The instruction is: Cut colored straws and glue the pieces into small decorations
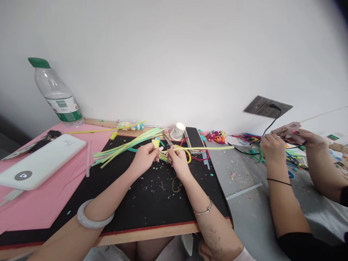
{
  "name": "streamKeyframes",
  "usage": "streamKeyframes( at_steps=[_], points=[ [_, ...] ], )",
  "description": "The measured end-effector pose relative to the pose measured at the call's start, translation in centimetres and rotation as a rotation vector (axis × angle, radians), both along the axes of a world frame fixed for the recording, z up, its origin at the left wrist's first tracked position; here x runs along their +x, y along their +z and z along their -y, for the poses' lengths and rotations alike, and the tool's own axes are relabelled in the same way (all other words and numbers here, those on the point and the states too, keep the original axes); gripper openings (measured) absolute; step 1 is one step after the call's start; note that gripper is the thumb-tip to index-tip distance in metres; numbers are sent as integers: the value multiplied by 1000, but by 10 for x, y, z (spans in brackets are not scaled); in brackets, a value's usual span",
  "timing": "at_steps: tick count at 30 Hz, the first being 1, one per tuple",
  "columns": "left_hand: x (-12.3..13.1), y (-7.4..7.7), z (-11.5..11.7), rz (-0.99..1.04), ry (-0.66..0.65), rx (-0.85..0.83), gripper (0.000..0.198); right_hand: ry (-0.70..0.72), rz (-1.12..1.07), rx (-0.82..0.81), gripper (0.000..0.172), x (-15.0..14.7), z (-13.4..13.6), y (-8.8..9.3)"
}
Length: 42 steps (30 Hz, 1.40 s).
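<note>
At the near side, the wooden worktop (152,232) edge shows below a black mat (152,212) with a red border, scattered with tiny scraps. Pink paper (51,206) covers the left of it, carrying a white power bank (54,159). Over the mat's middle the person's two hands are close together: the left hand (145,157) pinches a small yellow piece (156,143) in its fingertips, and the right hand (178,161) grasps a long yellow strand (209,148) reaching out to the right. Scissors (166,138) show beside the right hand; whether it holds them too, I cannot tell. Behind the left hand lies a bundle of yellow and green strands (136,139), with a paper cup (178,131) farther back. To the right, a co-worker's hands (273,146) hold something pale pink. A bottle (58,90) stands by the wall (163,54), far left
</note>
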State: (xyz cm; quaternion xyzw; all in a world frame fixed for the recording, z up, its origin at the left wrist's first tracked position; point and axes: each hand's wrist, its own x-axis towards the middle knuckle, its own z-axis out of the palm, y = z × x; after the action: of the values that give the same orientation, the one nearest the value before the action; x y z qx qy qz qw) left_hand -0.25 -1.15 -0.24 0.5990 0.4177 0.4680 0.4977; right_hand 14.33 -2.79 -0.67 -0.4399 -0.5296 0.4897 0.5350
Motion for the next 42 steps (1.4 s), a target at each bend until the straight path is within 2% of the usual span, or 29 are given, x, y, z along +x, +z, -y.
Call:
streamKeyframes(
  at_steps=[4, 9, 20, 24, 29, 31, 34, 38, 40, 42],
  points=[
    [-2, 1, 0, -62, -192, -41, 28, -5, 18, 6, 45, 7, -3, -3],
    [0, 5, 3, -69, -396, -132, 28, 64, -68, -49, 48, 9, -4, -2],
    [-11, 14, 7, -132, -690, -240, 30, 354, 62, -127, 45, 13, 2, 4],
    [-15, 18, 8, -119, -761, -311, 31, 448, 22, -199, 45, 14, 5, 8],
    [-16, 16, 8, -131, -838, -362, 30, 525, 24, -234, 40, 16, 6, 11],
    [-16, 15, 8, -130, -831, -378, 30, 527, 16, -238, 38, 16, 6, 12],
    [-16, 14, 7, -81, -754, -382, 28, 474, -59, -232, 38, 16, 5, 13],
    [-13, 11, 5, 18, -627, -370, 29, 286, -163, -203, 41, 14, 2, 14],
    [-12, 8, 1, 57, -460, -323, 31, 147, -201, -153, 41, 14, 0, 14],
    [-14, 5, -5, 43, -165, -219, 32, 20, -235, -102, 42, 15, -3, 13]
  ],
)
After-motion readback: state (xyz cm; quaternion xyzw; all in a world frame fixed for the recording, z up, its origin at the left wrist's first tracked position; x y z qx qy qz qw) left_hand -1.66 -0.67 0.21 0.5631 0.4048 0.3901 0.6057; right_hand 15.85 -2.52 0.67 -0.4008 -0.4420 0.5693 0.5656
